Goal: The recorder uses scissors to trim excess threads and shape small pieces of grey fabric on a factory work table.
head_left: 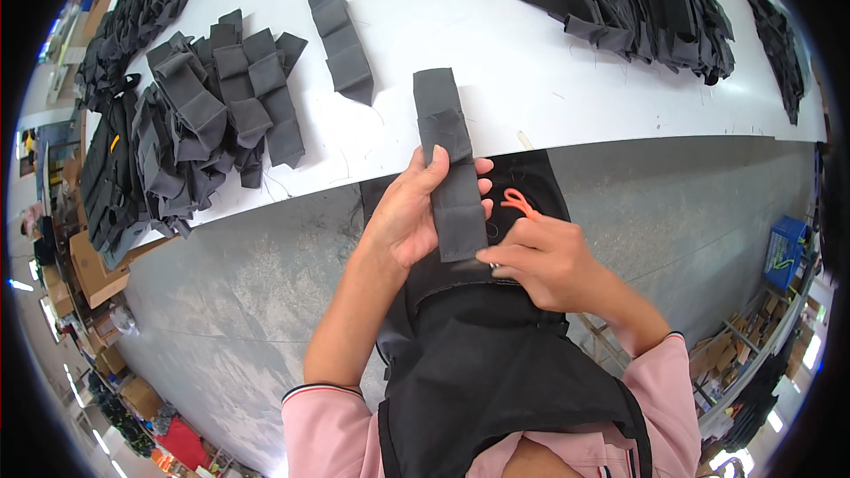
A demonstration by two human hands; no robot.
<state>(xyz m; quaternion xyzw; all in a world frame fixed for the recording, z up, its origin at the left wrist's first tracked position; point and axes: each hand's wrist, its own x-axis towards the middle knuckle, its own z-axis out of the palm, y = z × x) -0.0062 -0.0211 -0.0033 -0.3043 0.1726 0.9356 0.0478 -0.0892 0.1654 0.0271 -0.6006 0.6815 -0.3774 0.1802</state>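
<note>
My left hand [410, 204] is closed around a dark grey fabric strip [456, 204], thumb on top and fingertips showing past its right edge. The strip has several stitched folds across it, and its far end reaches over the table edge. Beside the strip's near end, my right hand [542, 258] is closed on thread snips with an orange looped handle [516, 202]. The blades are mostly hidden, with only a small metallic bit near the fingertips. Just beyond, a similar single grey strip [339, 40] lies on the white table [398, 0].
Piles of grey strips [199, 111] cover the table's left side. Bundled darker strips [642, 9] lie at the far right, with another black bundle [775, 49] past them. A black apron [496, 372] covers my lap. A blue crate [784, 250] stands at right, cardboard boxes [96, 265] at left.
</note>
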